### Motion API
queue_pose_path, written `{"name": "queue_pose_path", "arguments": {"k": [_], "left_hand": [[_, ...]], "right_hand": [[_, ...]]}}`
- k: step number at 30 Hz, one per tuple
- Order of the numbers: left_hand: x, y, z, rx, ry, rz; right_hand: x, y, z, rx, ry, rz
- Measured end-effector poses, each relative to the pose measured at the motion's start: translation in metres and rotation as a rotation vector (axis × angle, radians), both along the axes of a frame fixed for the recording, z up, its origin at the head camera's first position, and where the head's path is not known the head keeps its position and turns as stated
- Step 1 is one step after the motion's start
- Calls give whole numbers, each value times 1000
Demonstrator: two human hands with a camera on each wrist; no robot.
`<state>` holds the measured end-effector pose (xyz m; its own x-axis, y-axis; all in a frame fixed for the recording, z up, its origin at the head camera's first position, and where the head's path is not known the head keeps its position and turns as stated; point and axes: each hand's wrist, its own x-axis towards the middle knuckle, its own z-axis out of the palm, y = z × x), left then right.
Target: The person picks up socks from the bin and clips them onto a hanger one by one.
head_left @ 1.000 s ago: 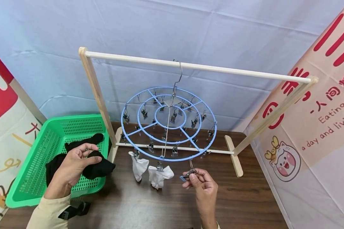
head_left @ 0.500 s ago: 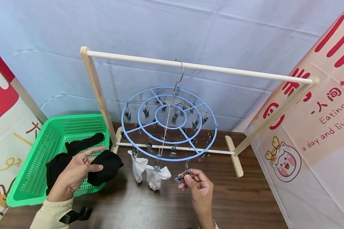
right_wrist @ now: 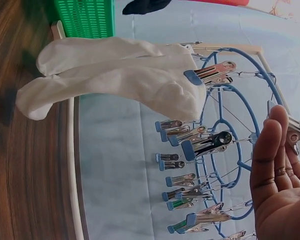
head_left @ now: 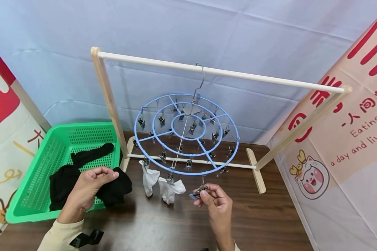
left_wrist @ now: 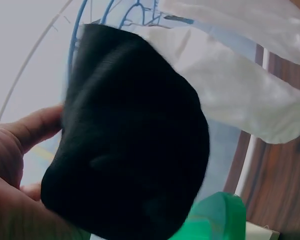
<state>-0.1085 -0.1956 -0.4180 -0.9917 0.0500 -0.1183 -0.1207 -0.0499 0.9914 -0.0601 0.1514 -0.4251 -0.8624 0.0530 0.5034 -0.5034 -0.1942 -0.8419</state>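
In the head view my left hand (head_left: 88,188) pinches a black sock (head_left: 117,188) near the basket's right front corner. The left wrist view shows this dark cloth (left_wrist: 130,135) bunched beside my thumb. My right hand (head_left: 218,205) grips a metal clip (head_left: 197,194) with blue tips, which hangs from the front of a round blue drying hanger (head_left: 188,173). Left of that clip, two white socks hang from neighbouring clips: one sock (head_left: 149,181) farther left, the other sock (head_left: 171,191) nearer my right hand. The right wrist view shows both hanging at length.
A green plastic basket (head_left: 78,124) stands at the left with more black socks (head_left: 92,155) inside. The hanger hooks over the white rail (head_left: 163,63) of a wooden stand. Several unused clips (head_left: 192,128) dangle from its rings. Printed cloth (head_left: 348,157) borders the right side.
My left hand has brought the black sock rightward from over the basket, its index finger straightening and then bending in again. My right hand, still holding the clip, has shifted slightly left.
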Motion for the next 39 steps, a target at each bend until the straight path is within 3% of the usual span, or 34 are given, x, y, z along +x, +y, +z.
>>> {"name": "queue_pose_path", "arguments": {"k": [10, 18, 25, 33, 35, 39], "left_hand": [[3, 5, -2, 18, 46, -70], [11, 12, 4, -4, 67, -203], [17, 22, 5, 141, 78, -279], [20, 32, 3, 137, 78, -299], [20, 32, 3, 127, 101, -303], [21, 36, 4, 128, 217, -358]], "right_hand": [[-1, -2, 2, -5, 35, 36], [1, -6, 3, 6, -35, 3], [0, -10, 0, 24, -15, 9], [1, -16, 1, 78, -91, -2], [1, -18, 3, 88, -108, 1], [-1, -19, 6, 112, -126, 20]]}}
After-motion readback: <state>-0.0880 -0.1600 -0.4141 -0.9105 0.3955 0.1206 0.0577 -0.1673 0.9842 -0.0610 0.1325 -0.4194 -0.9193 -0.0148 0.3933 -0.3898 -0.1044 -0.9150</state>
